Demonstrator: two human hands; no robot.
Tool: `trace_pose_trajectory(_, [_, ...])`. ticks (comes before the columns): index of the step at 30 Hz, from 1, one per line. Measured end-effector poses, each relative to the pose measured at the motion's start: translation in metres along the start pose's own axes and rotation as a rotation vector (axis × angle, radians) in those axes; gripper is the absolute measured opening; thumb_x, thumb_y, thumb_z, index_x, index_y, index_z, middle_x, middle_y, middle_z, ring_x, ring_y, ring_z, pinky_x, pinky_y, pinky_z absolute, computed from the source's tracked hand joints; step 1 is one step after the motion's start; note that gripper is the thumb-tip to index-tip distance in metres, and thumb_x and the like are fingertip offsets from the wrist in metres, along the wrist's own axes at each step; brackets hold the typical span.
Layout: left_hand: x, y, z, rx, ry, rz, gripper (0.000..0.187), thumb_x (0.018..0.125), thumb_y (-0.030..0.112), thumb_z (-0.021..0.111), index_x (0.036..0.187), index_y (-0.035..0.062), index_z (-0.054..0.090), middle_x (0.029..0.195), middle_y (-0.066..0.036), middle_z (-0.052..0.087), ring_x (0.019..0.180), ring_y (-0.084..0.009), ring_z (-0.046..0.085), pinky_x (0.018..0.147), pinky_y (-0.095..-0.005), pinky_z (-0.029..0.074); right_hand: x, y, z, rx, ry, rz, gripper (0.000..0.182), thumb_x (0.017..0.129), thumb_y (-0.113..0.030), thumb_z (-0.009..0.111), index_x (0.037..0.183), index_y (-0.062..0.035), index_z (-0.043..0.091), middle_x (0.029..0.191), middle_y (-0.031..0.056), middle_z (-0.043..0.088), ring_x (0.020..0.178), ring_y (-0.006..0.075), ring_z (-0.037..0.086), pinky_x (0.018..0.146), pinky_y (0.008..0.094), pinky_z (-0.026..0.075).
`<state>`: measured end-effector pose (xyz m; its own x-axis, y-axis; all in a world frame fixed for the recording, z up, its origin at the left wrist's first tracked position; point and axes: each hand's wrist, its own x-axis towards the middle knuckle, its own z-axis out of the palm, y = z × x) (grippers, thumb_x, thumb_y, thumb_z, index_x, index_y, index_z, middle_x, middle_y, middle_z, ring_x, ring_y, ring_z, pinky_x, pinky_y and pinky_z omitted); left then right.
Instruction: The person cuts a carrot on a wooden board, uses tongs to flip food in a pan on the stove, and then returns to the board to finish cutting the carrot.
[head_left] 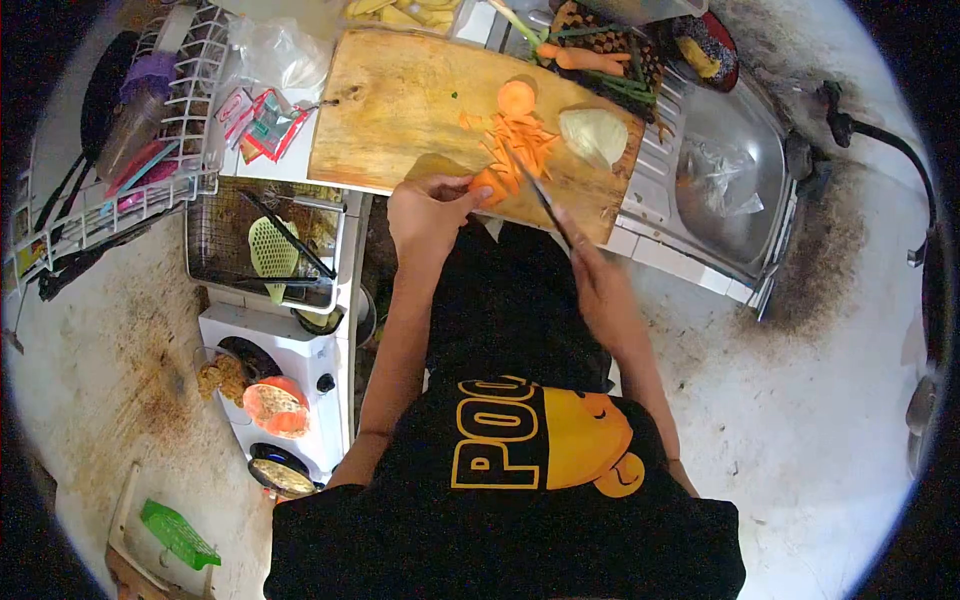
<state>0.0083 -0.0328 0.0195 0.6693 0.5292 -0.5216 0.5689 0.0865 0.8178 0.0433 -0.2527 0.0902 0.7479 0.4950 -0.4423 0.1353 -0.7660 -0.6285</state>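
Note:
On the wooden cutting board (400, 95) lies a heap of carrot strips (525, 138), with a round carrot slice (516, 97) just beyond it. My left hand (432, 212) pinches a piece of carrot (490, 188) near the board's front edge. Gripped by its handle in my right hand (600, 290) is a knife (540, 193); its blade points away from me, over the cut carrot. A pale wedge of what looks like cabbage (594, 135) sits to the right of the strips.
A metal sink (725, 160) is at the right, with a plastic bag inside. Whole carrots (590, 60) and greens lie behind the board. Red packets (275, 125), a wire dish rack (195, 100) and a stove (300, 350) are on the left.

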Motion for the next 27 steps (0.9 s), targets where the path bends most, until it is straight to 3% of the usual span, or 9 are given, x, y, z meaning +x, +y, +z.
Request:
trace_pose_trajectory(1, [0.0,-0.001,0.001,-0.003,-0.007,0.011,0.028,0.069,0.016,0.085,0.088,-0.0012,0.073,0.067,-0.006,0.069,0.05,-0.0073,0.058,0.048,-0.0229,0.047,-0.006,0.008,0.008,-0.154,0.001,-0.019,0.06,0.096,-0.008,0.042,0.145,-0.0404,0.031,0.08,0.0271,0.062,0.067,0.0411,0.063,0.063,0.0499,0.051])
trace_pose_trajectory(5, [-0.002,0.001,0.001,0.047,0.029,0.079,0.028,0.07,0.015,0.084,0.088,-0.0018,0.073,0.067,-0.006,0.068,0.049,-0.0073,0.057,0.047,-0.023,0.047,-0.021,0.011,0.021,-0.138,0.017,-0.005,0.067,0.091,-0.004,0.044,0.145,-0.0405,0.029,0.075,0.0225,0.063,0.064,0.0396,0.063,0.061,0.0517,0.051])
trace_pose_trajectory(7, [-0.001,-0.002,0.002,0.023,0.039,0.078,0.028,0.07,0.015,0.084,0.089,-0.002,0.073,0.066,-0.006,0.068,0.048,-0.0077,0.056,0.046,-0.0226,0.046,-0.022,0.0,0.02,-0.323,-0.081,0.052,0.073,0.088,-0.003,0.046,0.146,-0.0422,0.026,0.071,0.0193,0.063,0.063,0.0368,0.064,0.058,0.0491,0.052])
trace_pose_trajectory(13, [-0.005,0.003,0.002,0.017,0.037,0.09,0.029,0.071,0.014,0.084,0.089,-0.0052,0.072,0.069,-0.009,0.069,0.05,-0.0088,0.059,0.046,-0.022,0.048,-0.023,-0.001,0.021,-0.425,-0.064,-0.003,0.076,0.087,-0.002,0.045,0.146,-0.0451,0.023,0.069,0.016,0.063,0.06,0.0298,0.065,0.053,0.0448,0.053])
trace_pose_trajectory(19, [-0.004,0.0,0.002,-0.006,0.037,0.109,0.03,0.07,0.013,0.084,0.09,-0.0062,0.071,0.071,-0.01,0.069,0.053,-0.0089,0.06,0.046,-0.0224,0.05,-0.022,-0.017,0.018,-0.511,-0.123,0.062,0.079,0.087,-0.002,0.046,0.146,-0.0469,0.02,0.06,0.0134,0.061,0.053,0.0301,0.064,0.046,0.0447,0.052])
trace_pose_trajectory(23, [-0.006,0.006,0.003,0.001,0.022,0.088,0.03,0.07,0.013,0.084,0.09,-0.0057,0.072,0.071,-0.01,0.069,0.053,-0.0088,0.06,0.045,-0.0225,0.05,-0.012,-0.019,0.02,-0.547,-0.118,0.047,0.079,0.087,-0.002,0.046,0.147,-0.0468,0.018,0.058,0.0136,0.06,0.052,0.0316,0.064,0.046,0.045,0.053])
trace_pose_trajectory(27, [-0.005,0.003,0.004,-0.007,0.034,0.112,0.03,0.07,0.013,0.084,0.09,-0.0056,0.072,0.071,-0.01,0.069,0.053,-0.0084,0.059,0.045,-0.022,0.049,0.018,0.003,0.044,-0.542,-0.089,0.04,0.077,0.088,-0.004,0.046,0.147,-0.045,0.018,0.067,0.0195,0.063,0.06,0.0339,0.066,0.051,0.0468,0.054])
